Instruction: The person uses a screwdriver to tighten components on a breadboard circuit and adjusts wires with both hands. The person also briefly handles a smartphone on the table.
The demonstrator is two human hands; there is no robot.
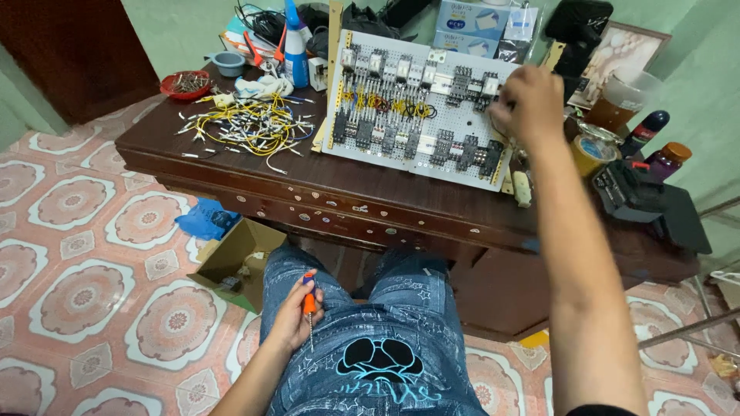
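L hand (pixel 294 314) clamped on orange-handled screwdriver (pixel 309 302) – resting on denim lap; R hand (pixel 526 100) fingers curled at perforated white panel (pixel 420 108), grip unclear.

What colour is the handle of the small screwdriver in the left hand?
Orange: the small orange-handled screwdriver rests in the left hand on the lap, seen in the head view.

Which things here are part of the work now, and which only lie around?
In use:
- right hand reaching to the perforated panel of relays
- left hand holding an orange-handled screwdriver on the lap

Lying about:
- yellow wires
- red bowl of screws
- spray bottle
- cardboard box on the floor
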